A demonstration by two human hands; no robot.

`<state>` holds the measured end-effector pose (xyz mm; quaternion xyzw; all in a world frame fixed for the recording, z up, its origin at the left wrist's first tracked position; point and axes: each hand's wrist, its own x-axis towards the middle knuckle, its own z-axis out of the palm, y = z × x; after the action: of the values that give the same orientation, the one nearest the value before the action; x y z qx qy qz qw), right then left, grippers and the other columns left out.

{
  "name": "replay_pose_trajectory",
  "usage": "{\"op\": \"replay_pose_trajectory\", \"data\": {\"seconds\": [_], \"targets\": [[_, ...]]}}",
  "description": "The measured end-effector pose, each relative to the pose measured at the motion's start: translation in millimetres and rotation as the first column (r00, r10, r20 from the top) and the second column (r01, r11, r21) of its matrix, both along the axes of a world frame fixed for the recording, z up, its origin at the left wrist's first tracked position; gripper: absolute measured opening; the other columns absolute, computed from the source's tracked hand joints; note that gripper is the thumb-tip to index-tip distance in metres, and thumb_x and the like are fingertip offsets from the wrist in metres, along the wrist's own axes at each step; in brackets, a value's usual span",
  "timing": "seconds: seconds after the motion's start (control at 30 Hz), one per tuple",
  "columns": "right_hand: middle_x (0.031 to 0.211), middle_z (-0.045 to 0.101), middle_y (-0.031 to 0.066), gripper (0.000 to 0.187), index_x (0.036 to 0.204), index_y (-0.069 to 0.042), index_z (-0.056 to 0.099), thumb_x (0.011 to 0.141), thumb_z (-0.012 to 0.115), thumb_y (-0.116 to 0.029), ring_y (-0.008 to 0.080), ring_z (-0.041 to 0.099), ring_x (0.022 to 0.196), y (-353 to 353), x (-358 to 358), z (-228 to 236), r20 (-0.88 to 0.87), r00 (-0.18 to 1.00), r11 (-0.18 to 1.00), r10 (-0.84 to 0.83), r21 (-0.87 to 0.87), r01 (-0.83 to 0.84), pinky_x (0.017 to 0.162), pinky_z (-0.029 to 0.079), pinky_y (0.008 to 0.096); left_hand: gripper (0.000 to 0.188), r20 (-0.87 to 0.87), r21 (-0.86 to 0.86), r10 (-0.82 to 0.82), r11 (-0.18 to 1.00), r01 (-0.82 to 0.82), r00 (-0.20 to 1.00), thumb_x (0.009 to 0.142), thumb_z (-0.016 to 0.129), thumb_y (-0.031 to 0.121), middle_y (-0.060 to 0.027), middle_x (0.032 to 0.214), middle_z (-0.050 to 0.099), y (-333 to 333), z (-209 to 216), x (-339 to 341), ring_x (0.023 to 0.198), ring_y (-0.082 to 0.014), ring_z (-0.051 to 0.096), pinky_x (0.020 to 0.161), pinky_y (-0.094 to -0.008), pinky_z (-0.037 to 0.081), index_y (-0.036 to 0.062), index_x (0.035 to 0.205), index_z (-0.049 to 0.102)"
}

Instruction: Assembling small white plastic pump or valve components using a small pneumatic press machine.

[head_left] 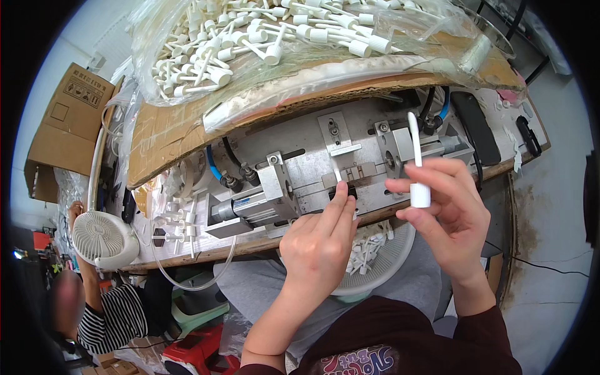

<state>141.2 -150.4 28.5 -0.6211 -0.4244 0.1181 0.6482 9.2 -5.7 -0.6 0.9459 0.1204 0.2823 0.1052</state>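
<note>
Your right hand (453, 215) grasps a white capped stick (417, 150) around its cap end, between thumb and fingers, the shaft rising upright above them. Your left hand (319, 247) has its fingers stretched forward, the index tip at the near end of a white rod (337, 171) that lies at the small metal holder (359, 173) just ahead of the fingertips. Whether those fingers pinch the rod or only press on it, you cannot tell from here.

For this step, a light, straight touch from the left index finger seems best, so that the rod sits square in the holder rather than tilted. Seat it fully before you lift the finger away. The air cylinder (253, 206) to the left of your left fingers and the metal block (400, 147) just left of the stick's shaft both face that holder, so it is wise to have every fingertip out from between them before anything moves. With the right fingers, a gentle hold on the cap should do; squeezing the thin shaft could bend it. The basket (395, 265) of white pieces sits below both hands, between your wrists.
</note>
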Motion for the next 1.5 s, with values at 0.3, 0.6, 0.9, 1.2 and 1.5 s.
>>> {"op": "replay_pose_trajectory", "data": {"seconds": [0.3,0.6,0.9,1.2,1.5], "targets": [[0.107,0.067,0.0099,0.031,0.101,0.001,0.069,0.075,0.084,-0.004,0.0194,0.071,0.092,-6,-5,-11,0.414,0.91,0.991,0.015,-0.125,0.04,0.073,0.058,0.0306,0.03,-0.001,-0.302,-0.113,0.947,0.108,0.994,0.074,0.086,0.011,-0.01,0.11,0.075,21,37,-6,0.071,-0.0123,0.07,0.059,-0.0251,0.055,0.0052,0.102,0.077],[0.117,0.071,0.0177,0.019,0.09,-0.003,0.064,0.074,0.066,-0.011,0.01,0.064,0.063,20,-15,-25,0.865,0.49,0.956,0.104,-0.222,0.19,0.057,0.046,0.0249,0.028,0.34,0.25,-0.015,0.966,-0.074,0.94,0.083,0.078,0.015,-0.0156,0.117,0.069,112,85,79,0.094,-0.0288,0.069,0.085,-0.0407,0.055,0.0062,0.109,0.075],[0.117,0.072,0.0184,0.017,0.089,-0.002,0.065,0.072,0.067,-0.007,0.0097,0.056,0.051,39,-18,-23,0.876,0.444,0.924,0.19,-0.312,0.22,0.052,0.041,0.025,0.027,0.027,0.08,0.042,0.996,-0.044,0.999,0.086,0.072,0.017,-0.0177,0.095,0.072,128,82,111,0.088,-0.0333,0.069,0.084,-0.0399,0.055,0.0054,0.11,0.075],[0.111,0.074,0.0152,0.021,0.093,-0.003,0.067,0.076,0.074,-0.014,0.0165,0.062,0.058,35,-9,-12,0.857,0.446,0.906,0.258,-0.375,0.197,0.056,0.048,0.028,0.031,0.352,-0.241,-0.065,0.958,0.157,0.934,0.081,0.08,-0.002,-0.0063,0.095,0.072,73,97,51,0.086,-0.0129,0.071,0.072,-0.0244,0.057,0.0011,0.111,0.074],[0.101,0.072,0.0139,0.048,0.111,-0.004,0.067,0.076,0.082,-0.032,0.0271,0.071,0.091,95,97,53,0.794,0.515,0.86,-0.324,0.02,0.51,0.077,0.055,0.0351,0.04,0.164,-0.248,-0.008,0.968,0.049,0.986,0.071,0.083,-0.003,-0.0138,0.13,0.064,2,39,-20,0.066,-0.0098,0.063,0.059,-0.0249,0.055,0.0062,0.109,0.078]]}}
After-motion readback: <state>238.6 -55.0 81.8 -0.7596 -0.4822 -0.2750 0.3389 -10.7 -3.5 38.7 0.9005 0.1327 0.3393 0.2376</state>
